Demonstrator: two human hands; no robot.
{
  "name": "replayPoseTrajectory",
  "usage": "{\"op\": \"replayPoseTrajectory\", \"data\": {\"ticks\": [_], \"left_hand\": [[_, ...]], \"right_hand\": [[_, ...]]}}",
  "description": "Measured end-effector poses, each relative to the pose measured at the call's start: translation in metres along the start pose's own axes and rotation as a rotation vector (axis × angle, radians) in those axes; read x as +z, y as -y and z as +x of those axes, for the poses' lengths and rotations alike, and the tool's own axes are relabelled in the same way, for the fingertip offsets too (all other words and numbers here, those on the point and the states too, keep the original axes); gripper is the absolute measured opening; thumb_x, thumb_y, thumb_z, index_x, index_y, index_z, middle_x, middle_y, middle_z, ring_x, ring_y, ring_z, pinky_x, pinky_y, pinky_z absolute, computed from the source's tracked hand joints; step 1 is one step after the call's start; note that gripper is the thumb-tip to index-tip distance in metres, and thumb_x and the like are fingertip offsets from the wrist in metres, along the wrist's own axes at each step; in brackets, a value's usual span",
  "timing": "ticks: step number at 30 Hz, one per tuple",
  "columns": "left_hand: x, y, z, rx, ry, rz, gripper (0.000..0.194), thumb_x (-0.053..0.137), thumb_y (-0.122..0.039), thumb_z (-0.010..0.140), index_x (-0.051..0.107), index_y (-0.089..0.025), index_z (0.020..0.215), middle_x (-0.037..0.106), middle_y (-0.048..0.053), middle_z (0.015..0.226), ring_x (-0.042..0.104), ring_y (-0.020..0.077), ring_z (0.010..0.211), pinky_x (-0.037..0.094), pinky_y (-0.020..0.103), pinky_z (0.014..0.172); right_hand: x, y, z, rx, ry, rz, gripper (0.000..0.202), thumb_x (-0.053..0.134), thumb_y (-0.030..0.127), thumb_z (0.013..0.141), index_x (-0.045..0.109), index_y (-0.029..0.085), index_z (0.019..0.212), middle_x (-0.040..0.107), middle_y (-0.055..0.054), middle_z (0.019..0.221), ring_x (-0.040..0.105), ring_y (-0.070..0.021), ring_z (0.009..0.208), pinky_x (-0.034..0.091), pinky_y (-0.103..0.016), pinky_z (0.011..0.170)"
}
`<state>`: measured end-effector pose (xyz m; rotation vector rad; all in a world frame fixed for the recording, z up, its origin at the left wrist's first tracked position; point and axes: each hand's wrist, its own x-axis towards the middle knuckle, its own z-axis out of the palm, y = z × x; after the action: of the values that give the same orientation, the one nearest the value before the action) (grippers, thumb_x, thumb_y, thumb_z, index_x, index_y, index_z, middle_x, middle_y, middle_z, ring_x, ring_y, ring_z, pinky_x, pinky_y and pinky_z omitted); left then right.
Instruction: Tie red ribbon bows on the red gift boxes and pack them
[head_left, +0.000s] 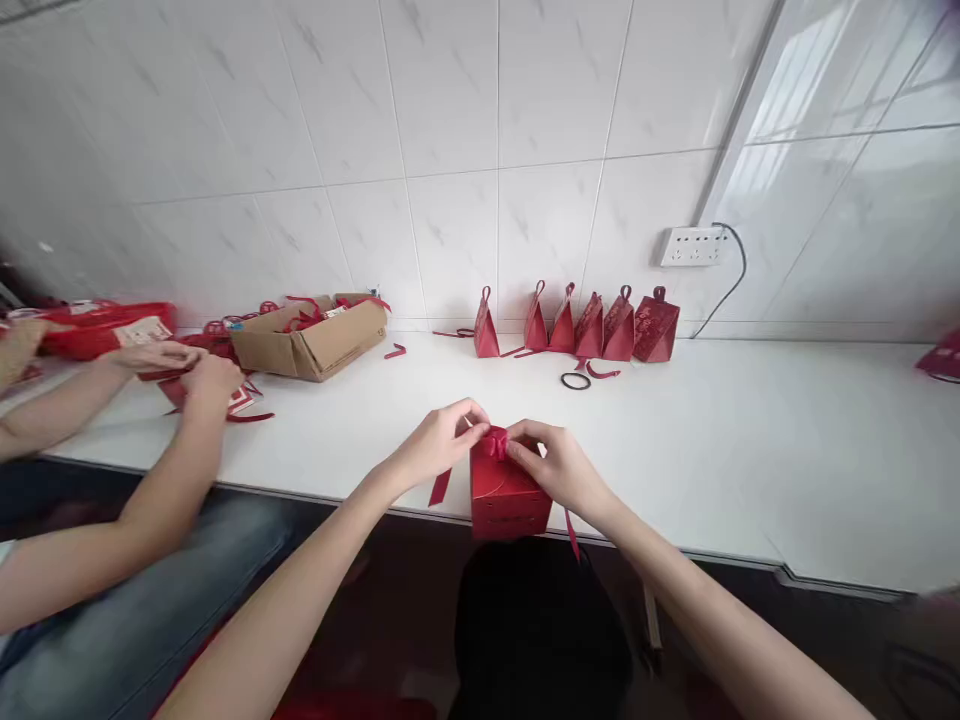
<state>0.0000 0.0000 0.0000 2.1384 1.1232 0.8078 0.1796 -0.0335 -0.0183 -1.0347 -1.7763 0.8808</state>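
Observation:
A red gift box (511, 505) sits at the front edge of the white table, right before me. On its top is a red ribbon (495, 443) looped into a bow, with one tail hanging out on each side. My left hand (442, 440) pinches the bow from the left, thumb and fingers together. From the right, my right hand (551, 460) pinches the other side of the bow. Both hands rest close over the box top, and the knot is partly covered by fingertips.
Several red gift boxes (619, 330) with top loops line the wall, near a black ring (575, 381) and ribbon scraps. A cardboard box (322, 340) of red ribbons stands left. Further left, a co-worker's hands (202, 375) handle red material. A power strip (694, 247) is on the wall.

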Motion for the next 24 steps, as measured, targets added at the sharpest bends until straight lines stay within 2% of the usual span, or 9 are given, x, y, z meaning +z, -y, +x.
{"op": "replayPoseTrajectory", "data": {"ticks": [4,7,9,12,14,17,19,21,24], "left_hand": [[-0.015,-0.021,-0.008,-0.044,-0.018,-0.128,0.014,0.051,-0.032,0.079,0.053,-0.018,0.08,0.055,-0.001,0.069,0.051,0.0116,0.065,0.04,0.025,0.061],[-0.027,-0.037,-0.014,-0.095,0.079,-0.197,0.013,0.05,-0.028,0.078,0.052,-0.019,0.086,0.044,-0.006,0.054,0.04,0.0087,0.05,0.03,0.021,0.048],[-0.034,-0.046,-0.017,-0.055,0.139,-0.107,0.012,0.048,-0.027,0.078,0.056,-0.019,0.082,0.044,-0.005,0.054,0.038,0.0083,0.05,0.029,0.022,0.048],[-0.041,-0.056,-0.021,0.002,0.209,0.188,0.014,0.052,-0.03,0.076,0.061,-0.019,0.076,0.05,-0.003,0.061,0.04,0.0091,0.054,0.031,0.023,0.051],[-0.043,-0.06,-0.023,0.002,0.232,0.375,0.014,0.055,-0.031,0.074,0.064,-0.022,0.08,0.051,-0.004,0.061,0.04,0.0098,0.052,0.03,0.023,0.05],[-0.044,-0.062,-0.026,0.059,0.235,0.567,0.019,0.048,-0.024,0.077,0.065,-0.025,0.085,0.058,-0.003,0.071,0.048,0.0122,0.058,0.033,0.024,0.055],[-0.044,-0.064,-0.026,0.091,0.22,0.64,0.023,0.043,-0.023,0.081,0.065,-0.025,0.084,0.06,-0.002,0.08,0.052,0.0131,0.064,0.035,0.025,0.059],[-0.043,-0.065,-0.024,0.087,0.2,0.669,0.023,0.043,-0.028,0.084,0.065,-0.024,0.081,0.059,-0.001,0.089,0.051,0.0115,0.059,0.035,0.025,0.059],[-0.04,-0.067,-0.019,0.102,0.186,0.618,0.025,0.045,-0.036,0.085,0.065,-0.023,0.08,0.057,0.0,0.101,0.049,0.0089,0.055,0.036,0.026,0.058]], "right_hand": [[-0.001,-0.001,-0.002,0.029,-0.012,-0.011,0.016,0.05,0.025,0.082,0.065,0.018,0.083,0.07,-0.002,0.083,0.062,-0.0145,0.075,0.046,-0.026,0.071],[-0.001,0.0,-0.002,0.045,-0.012,-0.023,0.016,0.051,0.025,0.082,0.066,0.019,0.084,0.071,-0.002,0.083,0.062,-0.0144,0.074,0.046,-0.026,0.069],[-0.001,0.002,-0.001,0.053,-0.011,-0.029,0.016,0.052,0.025,0.082,0.067,0.019,0.085,0.072,-0.001,0.083,0.062,-0.0139,0.073,0.046,-0.026,0.069],[0.0,0.003,-0.001,0.053,-0.012,-0.029,0.015,0.053,0.024,0.082,0.067,0.019,0.085,0.072,-0.001,0.085,0.062,-0.0134,0.072,0.046,-0.026,0.069],[0.0,0.003,-0.001,0.053,-0.014,-0.034,0.015,0.053,0.024,0.082,0.067,0.019,0.084,0.072,-0.001,0.083,0.062,-0.0133,0.072,0.046,-0.026,0.068],[0.0,0.003,0.0,0.049,-0.02,-0.049,0.014,0.054,0.024,0.081,0.067,0.019,0.082,0.072,-0.001,0.081,0.062,-0.0133,0.071,0.046,-0.026,0.068],[0.0,0.002,0.0,0.045,-0.017,-0.052,0.014,0.054,0.024,0.081,0.067,0.019,0.082,0.072,-0.001,0.081,0.062,-0.0133,0.071,0.046,-0.026,0.068],[0.0,0.001,0.001,0.047,-0.009,-0.049,0.015,0.053,0.025,0.082,0.067,0.02,0.082,0.072,0.0,0.082,0.062,-0.0132,0.071,0.046,-0.025,0.067],[-0.001,0.002,0.001,0.049,-0.002,-0.046,0.016,0.053,0.024,0.082,0.068,0.02,0.083,0.072,0.0,0.081,0.061,-0.013,0.07,0.046,-0.025,0.067]]}}
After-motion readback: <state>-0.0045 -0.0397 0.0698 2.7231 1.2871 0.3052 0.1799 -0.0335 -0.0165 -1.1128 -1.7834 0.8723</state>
